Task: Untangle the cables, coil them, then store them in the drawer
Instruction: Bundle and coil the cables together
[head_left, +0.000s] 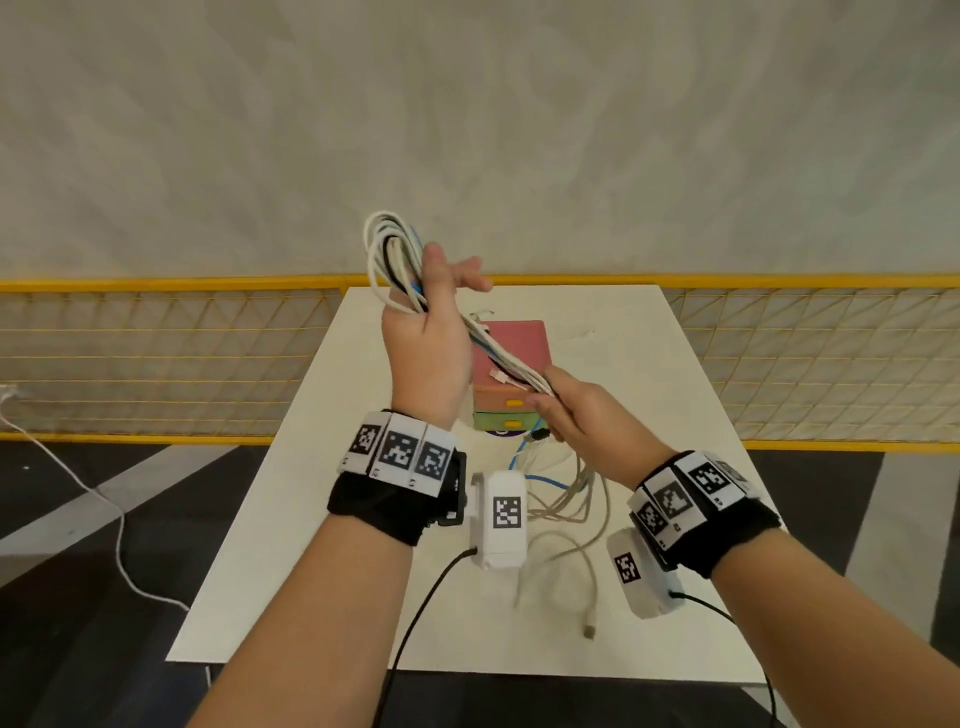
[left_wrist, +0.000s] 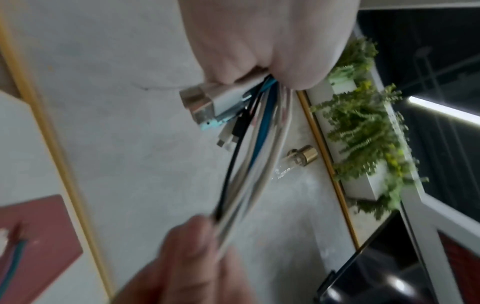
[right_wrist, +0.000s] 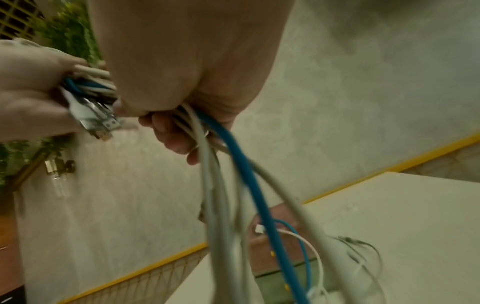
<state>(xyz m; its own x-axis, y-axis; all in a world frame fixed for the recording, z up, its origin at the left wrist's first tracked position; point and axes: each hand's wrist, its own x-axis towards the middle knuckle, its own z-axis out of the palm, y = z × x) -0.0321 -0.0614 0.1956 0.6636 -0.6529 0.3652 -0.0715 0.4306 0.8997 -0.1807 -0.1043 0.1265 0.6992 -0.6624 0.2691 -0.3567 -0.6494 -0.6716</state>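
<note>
The cables (head_left: 400, 262) are in the middle of the frame, up in the air above the desk (head_left: 675, 364). I hold their looped top in my left hand (head_left: 428, 343), thumb and fingers curled round them. My right hand (head_left: 582, 410) grips the same bunch lower down, and loose ends hang to the desk at lower middle. Plugs (left_wrist: 205, 105) stick out under my left hand. I think I am coiling now. To do it well, I should keep my left grip tight and feed even loops with my right, so no plug snags. The drawers (head_left: 511, 374) sit behind, shut. I can read no words; the wrist bands show only black-and-white squares.
</note>
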